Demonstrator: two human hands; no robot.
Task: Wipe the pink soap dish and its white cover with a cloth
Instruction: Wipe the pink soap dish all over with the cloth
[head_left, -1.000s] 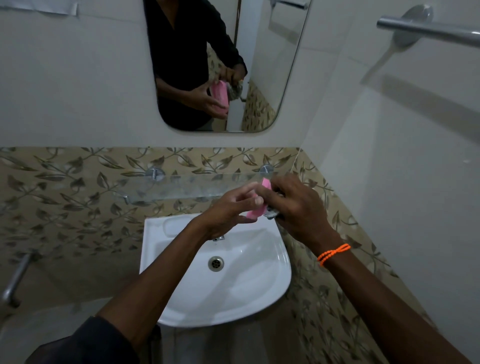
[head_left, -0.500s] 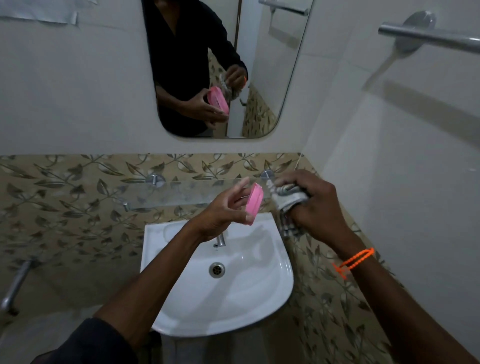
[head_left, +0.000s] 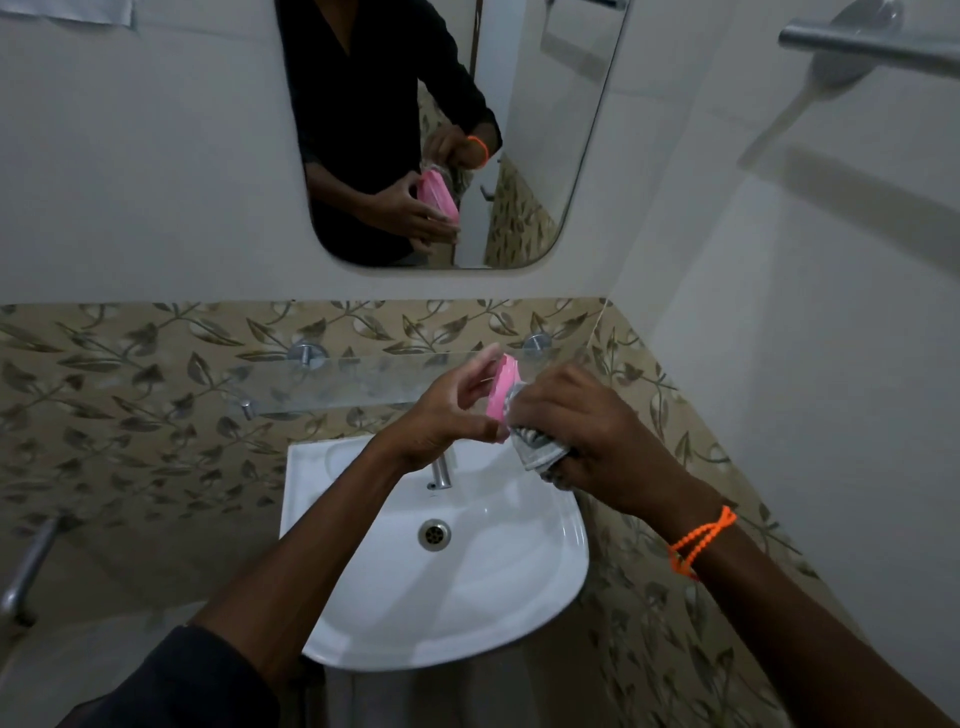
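Note:
The pink soap dish (head_left: 503, 387) stands on edge above the sink, gripped between the fingers and thumb of my left hand (head_left: 447, 415). My right hand (head_left: 587, 431) grips a bunched grey and white striped cloth (head_left: 535, 441) and holds it against the dish's right side. The mirror (head_left: 441, 130) reflects both hands, the dish and the cloth. I see no white cover in this view.
A white sink (head_left: 545, 587) with a chrome tap (head_left: 440, 470) and drain (head_left: 434, 534) lies below my hands. A glass shelf (head_left: 353, 382) runs along the leaf-patterned tiles behind. A metal towel bar (head_left: 872, 47) sticks out at top right, a pipe handle (head_left: 23, 571) at far left.
Half a second ago my right hand held the cloth apart from the dish; now it has moved left and the cloth meets the dish again. My left hand keeps the dish on edge.

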